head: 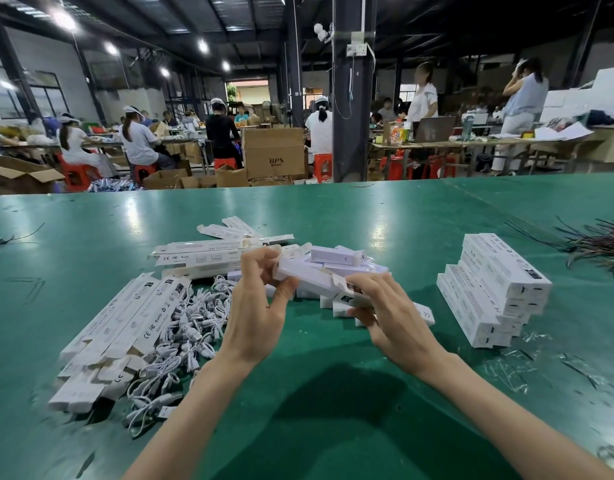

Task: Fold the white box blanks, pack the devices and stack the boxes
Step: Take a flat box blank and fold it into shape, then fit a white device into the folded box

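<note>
My left hand (260, 303) pinches the free end of a long white device (303, 273) above the green table (333, 393). The device's other end sits in the open end of a white box (350, 296), which my right hand (392, 313) grips. Behind them lies a pile of loose white devices (340, 259). Flat white box blanks (125, 327) lie fanned at the left, with more blanks (208, 252) further back. A stack of packed white boxes (495, 289) stands at the right.
A tangle of short white cables (191, 327) lies between the blanks and my left arm. Dark wire bundles (596, 244) lie at the far right, plastic scraps (527, 365) at the near right. Beyond the table, seated and standing people work among cardboard cartons (274, 152).
</note>
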### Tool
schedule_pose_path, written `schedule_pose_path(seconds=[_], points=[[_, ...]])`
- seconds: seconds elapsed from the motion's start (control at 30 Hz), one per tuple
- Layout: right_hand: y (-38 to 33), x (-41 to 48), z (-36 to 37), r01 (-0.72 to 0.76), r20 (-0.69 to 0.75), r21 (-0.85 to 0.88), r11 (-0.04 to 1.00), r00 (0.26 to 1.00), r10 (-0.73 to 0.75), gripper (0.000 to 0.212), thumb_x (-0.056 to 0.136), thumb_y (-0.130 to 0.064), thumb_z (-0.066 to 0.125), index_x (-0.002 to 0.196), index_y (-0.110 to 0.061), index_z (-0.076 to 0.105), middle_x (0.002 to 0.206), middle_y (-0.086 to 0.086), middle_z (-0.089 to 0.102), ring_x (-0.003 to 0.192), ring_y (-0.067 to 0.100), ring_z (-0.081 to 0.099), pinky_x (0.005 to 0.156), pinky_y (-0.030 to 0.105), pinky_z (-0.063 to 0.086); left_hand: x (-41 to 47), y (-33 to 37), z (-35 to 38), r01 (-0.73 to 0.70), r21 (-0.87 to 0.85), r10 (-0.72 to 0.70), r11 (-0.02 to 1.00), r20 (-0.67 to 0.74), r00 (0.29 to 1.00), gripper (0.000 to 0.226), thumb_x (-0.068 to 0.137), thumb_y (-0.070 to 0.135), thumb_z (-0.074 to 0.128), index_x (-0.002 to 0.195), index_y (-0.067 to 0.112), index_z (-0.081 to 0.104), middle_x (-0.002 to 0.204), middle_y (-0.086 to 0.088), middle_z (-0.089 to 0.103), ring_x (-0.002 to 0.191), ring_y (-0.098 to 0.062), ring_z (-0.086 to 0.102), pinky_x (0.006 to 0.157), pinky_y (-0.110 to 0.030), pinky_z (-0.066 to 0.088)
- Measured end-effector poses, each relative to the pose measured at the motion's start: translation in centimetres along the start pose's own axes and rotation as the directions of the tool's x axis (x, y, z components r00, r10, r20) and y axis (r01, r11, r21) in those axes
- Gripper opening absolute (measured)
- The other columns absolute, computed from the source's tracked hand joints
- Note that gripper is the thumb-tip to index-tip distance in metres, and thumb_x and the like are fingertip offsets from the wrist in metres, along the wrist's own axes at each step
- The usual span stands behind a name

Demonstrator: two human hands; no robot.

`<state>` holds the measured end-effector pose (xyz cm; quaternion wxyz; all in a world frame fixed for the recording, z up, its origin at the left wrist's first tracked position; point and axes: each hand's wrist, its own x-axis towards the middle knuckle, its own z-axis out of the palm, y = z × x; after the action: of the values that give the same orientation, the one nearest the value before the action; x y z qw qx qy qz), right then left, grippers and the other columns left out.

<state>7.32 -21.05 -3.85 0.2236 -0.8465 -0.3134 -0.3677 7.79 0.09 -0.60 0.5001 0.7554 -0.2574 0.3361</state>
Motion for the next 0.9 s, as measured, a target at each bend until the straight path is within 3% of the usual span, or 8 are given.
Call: schedule_pose_path(seconds=[0.13, 0.27, 0.4, 0.5, 0.63, 0.77, 0.83, 0.9], points=[[-0.3, 0.0, 0.1, -0.022, 0.021, 0.047, 0.999, 1.0, 0.021, 0.058, 0.079, 0.004, 0.067, 0.125, -0.018, 0.04, 0.108, 0.007, 0.06, 0.089, 0.029, 0.052, 0.077, 0.04, 0.047, 0.0, 0.3, 0.4, 0.18, -0.235, -0.19, 0.955, -0.023, 0.981, 0.025, 0.083, 0.028, 0.062, 0.1, 0.026, 0.043, 0.09, 0.001, 0.064, 0.074, -0.002, 0.062, 0.069, -0.017, 0.051], [-0.6, -0.1, 0.4, -0.083, 0.026, 0.098, 0.992, 0.996, 0.081, 0.059, 0.08, 0.001, 0.066, 0.126, -0.022, 0.037, 0.104, 0.005, 0.06, 0.087, 0.021, 0.047, 0.077, 0.032, 0.042, -0.1, 0.2, 0.5, 0.237, -0.283, -0.255, 0.929, -0.027, 0.967, 0.026, 0.081, 0.033, 0.063, 0.098, 0.024, 0.046, 0.087, -0.003, 0.064, 0.069, -0.005, 0.058, 0.065, -0.018, 0.047], [-1.0, -0.2, 0.6, -0.152, 0.016, 0.15, 0.977, 0.988, 0.152, 0.051, 0.082, -0.008, 0.064, 0.129, -0.014, 0.045, 0.103, -0.007, 0.049, 0.088, 0.019, 0.05, 0.077, 0.03, 0.041, -0.9, 0.1, 1.3, 0.215, -0.217, -0.218, 0.952, 0.012, 0.976, 0.026, 0.081, 0.029, 0.068, 0.095, 0.016, 0.051, 0.087, -0.012, 0.066, 0.077, -0.028, 0.063, 0.073, -0.043, 0.053], [-1.6, -0.1, 0.8, -0.164, 0.017, 0.155, 0.974, 0.986, 0.163, 0.047, 0.083, -0.01, 0.066, 0.126, -0.006, 0.05, 0.103, -0.003, 0.054, 0.09, 0.022, 0.053, 0.078, 0.033, 0.042, -1.5, 0.1, 2.1, 0.098, -0.099, -0.097, 0.99, 0.012, 0.995, 0.018, 0.083, 0.023, 0.07, 0.09, 0.011, 0.059, 0.095, 0.0, 0.059, 0.078, -0.009, 0.059, 0.073, -0.028, 0.051], [-2.0, 0.0, 0.8, -0.14, -0.004, 0.172, 0.975, 0.99, 0.143, 0.047, 0.083, -0.008, 0.066, 0.126, -0.008, 0.049, 0.104, -0.003, 0.055, 0.092, 0.016, 0.048, 0.079, 0.031, 0.041, -2.0, -0.3, 2.6, -0.056, 0.028, 0.056, 0.998, 0.005, 0.998, 0.007, 0.083, 0.013, 0.072, 0.086, 0.008, 0.068, 0.108, -0.003, 0.049, 0.099, 0.004, 0.052, 0.077, -0.017, 0.047], [-2.5, 0.0, 1.0, -0.089, 0.008, 0.194, 0.977, 0.996, 0.089, 0.051, 0.084, -0.003, 0.063, 0.125, -0.021, 0.041, 0.108, 0.002, 0.06, 0.093, 0.019, 0.049, 0.079, 0.031, 0.043, -2.2, 0.0, 2.7, -0.033, 0.038, 0.029, 0.999, 0.11, 0.994, 0.014, 0.082, 0.028, 0.073, 0.082, 0.014, 0.071, 0.116, -0.002, 0.046, 0.105, 0.005, 0.045, 0.087, -0.015, 0.041], [-2.6, -0.1, 1.0, -0.056, 0.009, 0.176, 0.983, 0.998, 0.056, 0.051, 0.082, 0.001, 0.059, 0.125, -0.021, 0.041, 0.107, -0.001, 0.055, 0.091, 0.021, 0.049, 0.077, 0.033, 0.042, -2.3, 0.2, 2.6, 0.006, 0.066, -0.019, 0.998, 0.205, 0.979, 0.009, 0.079, 0.026, 0.077, 0.082, 0.029, 0.069, 0.124, 0.008, 0.039, 0.108, 0.005, 0.041, 0.095, -0.011, 0.034], [-2.6, -0.1, 0.9, -0.033, 0.018, 0.15, 0.988, 0.999, 0.031, 0.053, 0.08, 0.003, 0.057, 0.125, -0.02, 0.041, 0.105, 0.0, 0.055, 0.088, 0.02, 0.048, 0.075, 0.035, 0.043, -2.4, 0.4, 2.5, 0.059, 0.084, -0.08, 0.995, 0.266, 0.961, 0.031, 0.078, 0.024, 0.08, 0.078, 0.049, 0.06, 0.13, 0.013, 0.035, 0.111, 0.001, 0.04, 0.099, -0.011, 0.03]])
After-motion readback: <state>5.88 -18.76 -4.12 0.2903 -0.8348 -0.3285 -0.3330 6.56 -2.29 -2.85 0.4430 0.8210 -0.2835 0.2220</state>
